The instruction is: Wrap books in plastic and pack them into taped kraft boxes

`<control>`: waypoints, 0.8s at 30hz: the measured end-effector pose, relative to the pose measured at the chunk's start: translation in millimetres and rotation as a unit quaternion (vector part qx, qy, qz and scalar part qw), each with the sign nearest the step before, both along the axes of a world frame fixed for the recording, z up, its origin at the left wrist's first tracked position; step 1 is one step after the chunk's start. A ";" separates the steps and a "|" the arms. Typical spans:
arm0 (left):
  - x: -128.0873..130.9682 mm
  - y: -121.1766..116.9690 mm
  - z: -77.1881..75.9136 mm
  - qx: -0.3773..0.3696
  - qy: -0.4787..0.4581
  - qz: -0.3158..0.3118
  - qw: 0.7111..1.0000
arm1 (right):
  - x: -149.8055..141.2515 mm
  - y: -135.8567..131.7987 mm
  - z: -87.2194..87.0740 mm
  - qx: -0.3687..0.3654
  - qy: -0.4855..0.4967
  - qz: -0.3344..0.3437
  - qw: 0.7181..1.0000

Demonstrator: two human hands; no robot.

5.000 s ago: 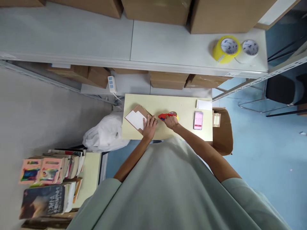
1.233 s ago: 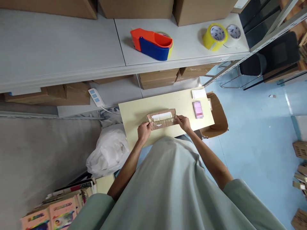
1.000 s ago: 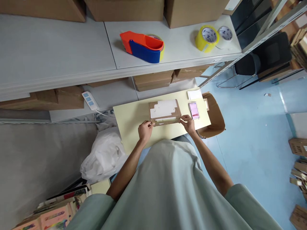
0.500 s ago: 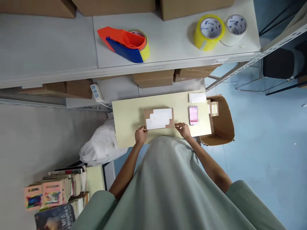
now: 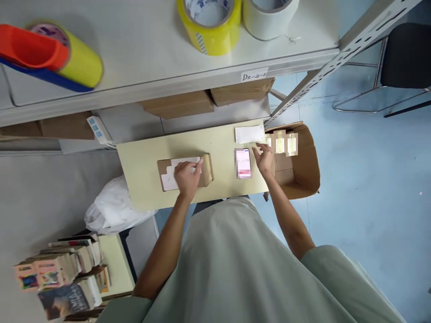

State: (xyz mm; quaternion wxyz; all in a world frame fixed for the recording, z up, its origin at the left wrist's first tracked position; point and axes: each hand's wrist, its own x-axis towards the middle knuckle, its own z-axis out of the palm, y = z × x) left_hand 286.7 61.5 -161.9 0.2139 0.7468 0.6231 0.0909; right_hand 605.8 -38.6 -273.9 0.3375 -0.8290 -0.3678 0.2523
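1. The label (image 5: 255,74) is reading "D3-4-1".
2. A brown box (image 5: 203,177) with white paper (image 5: 168,178) is lying on the table (image 5: 222,175).
3. The left hand (image 5: 187,177) is covering it, grip unclear; the right hand (image 5: 266,160), fingers apart, is hovering near the phone (image 5: 247,163).

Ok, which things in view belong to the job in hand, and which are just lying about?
Likely part of the job: cardboard box under the left hand; phone and white slips near the right hand; tape dispenser.
Probably just lying about: books, white plastic bag, black chair.
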 end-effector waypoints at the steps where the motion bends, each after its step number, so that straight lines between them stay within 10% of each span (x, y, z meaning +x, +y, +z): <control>1: 24.0 -0.1 -2.3 -0.024 -0.008 -0.034 0.999 | 9.3 3.1 -4.7 0.005 -0.007 -0.006 1.000; 11: 189.7 30.2 -71.7 -0.157 0.043 -0.260 0.952 | 50.0 21.6 -34.8 -0.026 0.027 -0.054 0.998; 24: 201.0 50.5 -81.8 -0.159 0.151 -0.290 0.932 | 33.0 22.8 -27.0 -0.005 0.044 -0.048 0.998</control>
